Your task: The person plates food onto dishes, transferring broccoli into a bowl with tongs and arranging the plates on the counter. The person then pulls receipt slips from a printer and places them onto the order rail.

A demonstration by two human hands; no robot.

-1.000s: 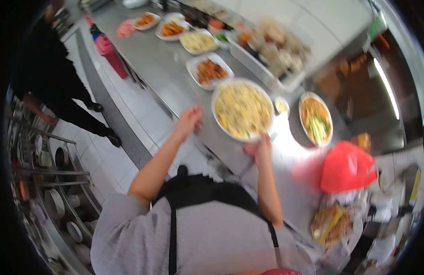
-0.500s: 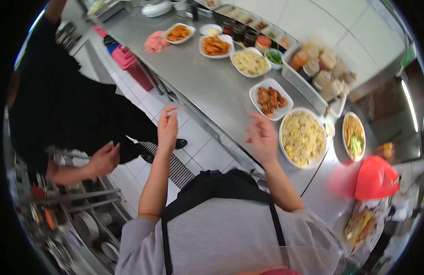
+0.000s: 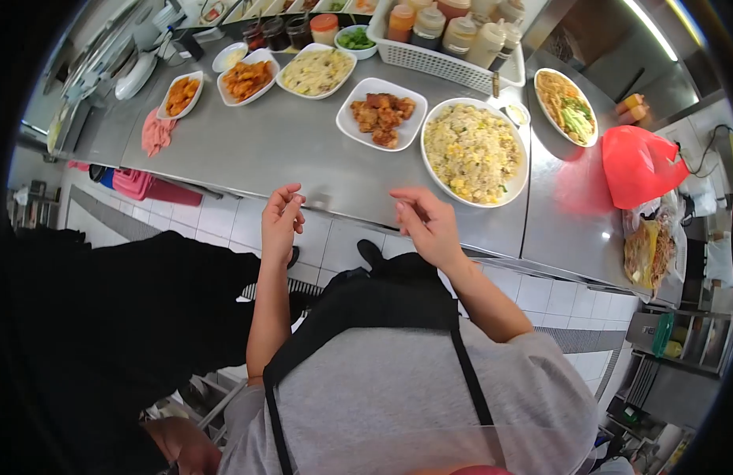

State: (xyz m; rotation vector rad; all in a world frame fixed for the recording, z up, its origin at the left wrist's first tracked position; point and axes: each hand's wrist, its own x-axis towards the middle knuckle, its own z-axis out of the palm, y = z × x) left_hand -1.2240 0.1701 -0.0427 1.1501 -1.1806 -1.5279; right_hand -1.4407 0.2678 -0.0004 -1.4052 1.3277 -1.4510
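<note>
My left hand (image 3: 280, 219) hovers at the near edge of the steel counter (image 3: 287, 150), fingers loosely curled and holding nothing. My right hand (image 3: 424, 222) is raised beside it, also with nothing in it, fingers apart. The nearest dish is a large white bowl of fried rice (image 3: 472, 152), just beyond my right hand. A white plate of fried meat pieces (image 3: 380, 112) sits to its left.
More dishes line the counter's far side: noodles (image 3: 316, 70), orange fried pieces (image 3: 246, 77), another plate (image 3: 179, 94), a noodle plate (image 3: 567, 104). A white basket of sauce bottles (image 3: 445, 39), a red plastic bag (image 3: 637, 165) and a pink cloth (image 3: 156, 131) lie there. A person in black (image 3: 105, 317) stands at my left.
My view swung so the counter now runs across the top. My right hand left the fried rice bowl and both hands drew back to the counter edge. The person in black came closer.
</note>
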